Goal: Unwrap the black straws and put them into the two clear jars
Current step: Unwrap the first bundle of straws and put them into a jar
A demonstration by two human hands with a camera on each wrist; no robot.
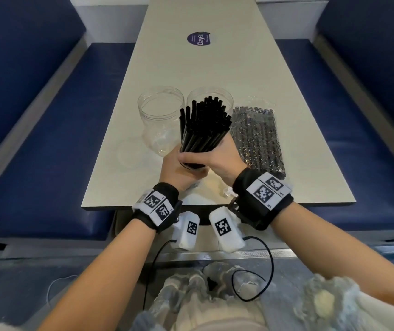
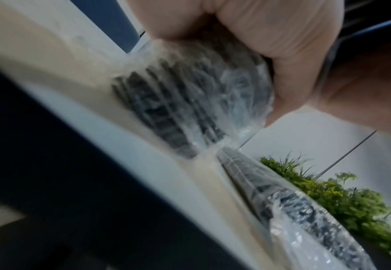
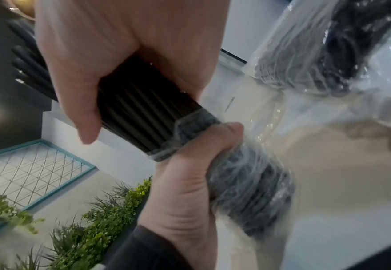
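Head view: both hands hold one bundle of black straws (image 1: pixel 203 125) over the near part of the tabletop (image 1: pixel 215 68), straw tips fanning up in front of the two clear jars (image 1: pixel 160 111). The left jar looks empty; the right jar (image 1: pixel 210 96) is mostly hidden behind the bundle, contents unclear. A second, still-wrapped pack (image 1: pixel 258 139) lies flat just right of the jars. The left hand (image 1: pixel 179 173) wraps the bundle's lower end, the right hand (image 1: pixel 224 161) wraps it just above. Left wrist view, blurry: the left hand's fingers (image 2: pixel 282 36) are curled tight round the clear wrapper (image 2: pixel 190 102), which still covers the straw ends. The wrapped pack (image 2: pixel 293 201) lies beyond on the tabletop. Right wrist view: the right hand (image 3: pixel 120 54) closes round bare straws (image 3: pixel 143 113), thumb and fingers fully curled. The left hand (image 3: pixel 190 182) pinches the wrapper (image 3: pixel 247 173) bunched at the base. Step in hand seems to be sliding the wrapper off. To do it well, likely keep the right-hand grip firm so the straws stay together, pull the film straight down along the straws, then lower the bundle upright into a jar.
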